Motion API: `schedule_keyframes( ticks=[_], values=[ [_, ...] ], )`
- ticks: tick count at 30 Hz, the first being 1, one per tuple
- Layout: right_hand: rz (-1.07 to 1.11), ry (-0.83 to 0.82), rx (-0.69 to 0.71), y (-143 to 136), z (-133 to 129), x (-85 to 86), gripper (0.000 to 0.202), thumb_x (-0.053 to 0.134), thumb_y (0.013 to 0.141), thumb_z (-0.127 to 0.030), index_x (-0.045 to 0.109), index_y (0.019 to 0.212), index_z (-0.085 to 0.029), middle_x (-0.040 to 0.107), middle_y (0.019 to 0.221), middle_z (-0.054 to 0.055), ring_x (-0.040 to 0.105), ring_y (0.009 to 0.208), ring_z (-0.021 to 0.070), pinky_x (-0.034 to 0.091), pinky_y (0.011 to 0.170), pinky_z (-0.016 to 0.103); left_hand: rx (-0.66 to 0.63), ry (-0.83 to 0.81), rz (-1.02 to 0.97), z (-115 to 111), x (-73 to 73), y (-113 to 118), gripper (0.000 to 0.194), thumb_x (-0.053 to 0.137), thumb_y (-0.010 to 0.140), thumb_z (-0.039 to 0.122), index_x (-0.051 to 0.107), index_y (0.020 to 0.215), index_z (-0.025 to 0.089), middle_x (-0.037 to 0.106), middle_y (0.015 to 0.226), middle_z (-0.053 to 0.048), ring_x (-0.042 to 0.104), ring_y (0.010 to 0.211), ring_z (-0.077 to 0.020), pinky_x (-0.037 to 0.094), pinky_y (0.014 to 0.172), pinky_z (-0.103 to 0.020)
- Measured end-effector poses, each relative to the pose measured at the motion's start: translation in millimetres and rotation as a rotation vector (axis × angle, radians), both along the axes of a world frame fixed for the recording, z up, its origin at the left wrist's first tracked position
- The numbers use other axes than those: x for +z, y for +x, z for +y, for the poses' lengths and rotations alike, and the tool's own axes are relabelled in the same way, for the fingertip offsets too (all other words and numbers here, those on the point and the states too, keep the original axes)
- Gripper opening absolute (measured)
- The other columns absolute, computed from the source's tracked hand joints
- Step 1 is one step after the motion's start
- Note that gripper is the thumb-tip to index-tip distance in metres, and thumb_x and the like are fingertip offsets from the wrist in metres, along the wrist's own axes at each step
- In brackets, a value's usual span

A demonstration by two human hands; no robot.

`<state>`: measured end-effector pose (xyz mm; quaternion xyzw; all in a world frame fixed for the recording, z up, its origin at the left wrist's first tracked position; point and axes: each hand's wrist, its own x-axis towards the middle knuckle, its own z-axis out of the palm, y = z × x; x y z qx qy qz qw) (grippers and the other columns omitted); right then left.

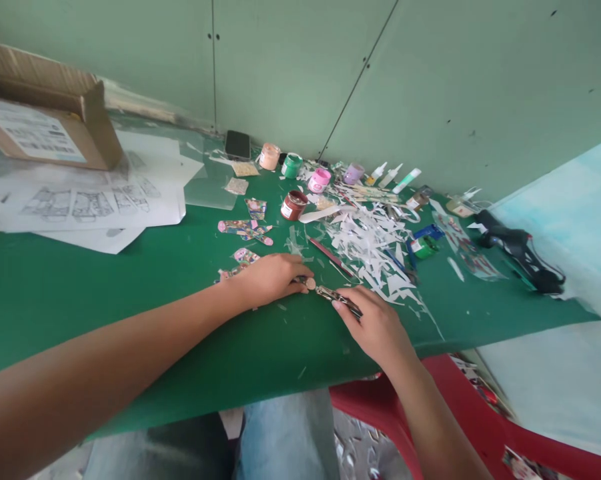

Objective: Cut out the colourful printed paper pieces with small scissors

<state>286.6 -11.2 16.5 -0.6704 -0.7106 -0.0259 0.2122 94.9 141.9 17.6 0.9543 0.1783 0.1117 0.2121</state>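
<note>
My left hand (280, 277) rests low over the green table, its fingers closed on a small piece with a round pinkish end (311, 284). My right hand (373, 320) is wrapped round a metal hand tool (337, 298), whose tip points left, close beside the round end. Whether tip and piece touch is too small to tell. Small patterned cutouts (245, 229) lie beyond my left hand, and another pink-ended one (246, 255) lies right behind it, partly hidden by the wrist.
White paper scraps (370, 240) are heaped behind my right hand, near a dark red jar (294, 205) and a pink jar (319, 180). Printed sheets (90, 200) and a cardboard box (100, 127) stand left. A black device (520, 253) lies right; a red chair (445, 387) is below.
</note>
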Motion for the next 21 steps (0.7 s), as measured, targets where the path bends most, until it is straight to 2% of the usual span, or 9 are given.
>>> schedule_keyframes(
  ticks=[8, 15, 21],
  values=[
    [0.002, -0.027, -0.019, 0.4, -0.8, 0.0, 0.019, 0.051, 0.094, -0.033, 0.066, 0.102, -0.023, 0.071, 0.095, 0.005, 0.068, 0.082, 0.0202, 0.051, 0.070, 0.031, -0.005, -0.011, 0.004, 0.3, 0.8, 4.1, 0.025, 0.065, 0.089, 0.024, 0.070, 0.112, 0.017, 0.072, 0.107, -0.008, 0.069, 0.098, -0.0225, 0.050, 0.082, -0.030],
    [-0.010, -0.019, -0.024, 1.1, -1.5, 0.3, 0.019, 0.051, 0.094, -0.033, 0.066, 0.100, -0.023, 0.071, 0.094, 0.005, 0.068, 0.082, 0.0205, 0.050, 0.069, 0.031, -0.029, 0.036, 0.015, 0.4, 0.1, 5.0, 0.026, 0.063, 0.090, 0.031, 0.071, 0.113, 0.022, 0.072, 0.108, -0.005, 0.069, 0.094, -0.0213, 0.048, 0.075, -0.028],
    [-0.019, -0.023, -0.033, 0.8, -0.8, 0.0, 0.019, 0.050, 0.094, -0.033, 0.066, 0.099, -0.024, 0.071, 0.094, 0.005, 0.068, 0.083, 0.0208, 0.050, 0.069, 0.031, -0.034, 0.092, 0.022, -3.2, 0.5, 9.0, 0.026, 0.062, 0.090, 0.037, 0.071, 0.110, 0.024, 0.072, 0.106, -0.004, 0.069, 0.096, -0.0210, 0.048, 0.077, -0.028]
  ],
)
